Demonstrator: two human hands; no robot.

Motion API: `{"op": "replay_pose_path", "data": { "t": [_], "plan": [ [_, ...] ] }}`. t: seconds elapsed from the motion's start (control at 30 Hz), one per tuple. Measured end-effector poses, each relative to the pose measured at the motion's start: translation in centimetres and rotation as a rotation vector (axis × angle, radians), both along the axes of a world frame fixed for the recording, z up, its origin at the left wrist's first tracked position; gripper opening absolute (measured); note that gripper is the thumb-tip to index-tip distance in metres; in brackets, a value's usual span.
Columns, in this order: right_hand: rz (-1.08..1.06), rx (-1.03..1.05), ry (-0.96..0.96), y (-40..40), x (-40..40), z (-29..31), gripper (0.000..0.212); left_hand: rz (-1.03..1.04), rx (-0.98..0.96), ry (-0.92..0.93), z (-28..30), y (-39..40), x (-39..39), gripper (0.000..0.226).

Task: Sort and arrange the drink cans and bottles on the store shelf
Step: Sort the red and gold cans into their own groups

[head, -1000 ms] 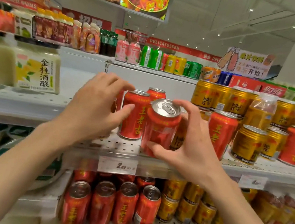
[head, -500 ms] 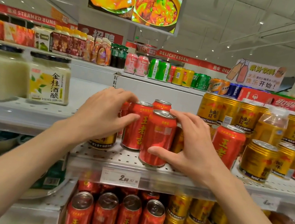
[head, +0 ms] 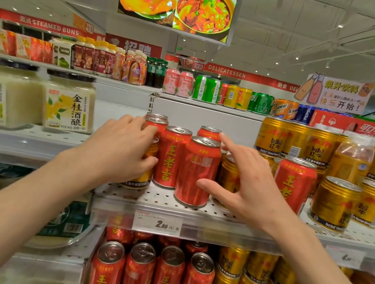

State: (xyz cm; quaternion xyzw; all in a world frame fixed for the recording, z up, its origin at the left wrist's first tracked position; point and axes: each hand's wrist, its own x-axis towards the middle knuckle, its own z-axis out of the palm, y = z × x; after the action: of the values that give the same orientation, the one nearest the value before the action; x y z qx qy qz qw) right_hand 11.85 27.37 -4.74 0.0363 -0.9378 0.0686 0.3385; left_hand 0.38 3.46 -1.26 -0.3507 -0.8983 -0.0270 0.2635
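Note:
A red drink can (head: 196,166) stands upright at the front of the perforated metal shelf (head: 165,203). My right hand (head: 248,190) is beside it on the right with fingers spread and straight. The thumb tip touches the can's front and the index finger points up behind it. Another red can (head: 169,158) stands just left of it, with more red cans behind. My left hand (head: 118,147) curls round a short gold can (head: 142,180) at the left end of this group. Most of that can is hidden by the hand.
To the right stand a red can (head: 293,183), several gold cans (head: 333,202) and an orange bottle (head: 351,160). Large white jars (head: 67,105) fill the shelf on the left. Rows of red and gold cans (head: 152,276) sit on the shelf below.
My right hand set the tilted red can upright on the shelf front and spread its fingers off it. My left hand stayed on the gold can.

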Motion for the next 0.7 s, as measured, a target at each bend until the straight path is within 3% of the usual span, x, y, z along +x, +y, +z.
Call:
{"op": "replay_pose_path", "data": {
  "t": [0.13,0.4,0.7],
  "plan": [
    [-0.001,0.007,0.012,0.2,0.0,-0.5,0.089,0.090,-0.102,-0.013,0.6,-0.2,0.2,0.060],
    [-0.029,-0.001,0.034,-0.1,0.1,-0.7,0.090,-0.002,0.043,-0.110,0.9,-1.2,-0.4,0.076],
    [-0.105,-0.380,0.124,-0.2,1.9,-2.2,0.090,-0.172,0.192,-0.073,0.3,-2.5,0.6,0.078]
  ]
}}
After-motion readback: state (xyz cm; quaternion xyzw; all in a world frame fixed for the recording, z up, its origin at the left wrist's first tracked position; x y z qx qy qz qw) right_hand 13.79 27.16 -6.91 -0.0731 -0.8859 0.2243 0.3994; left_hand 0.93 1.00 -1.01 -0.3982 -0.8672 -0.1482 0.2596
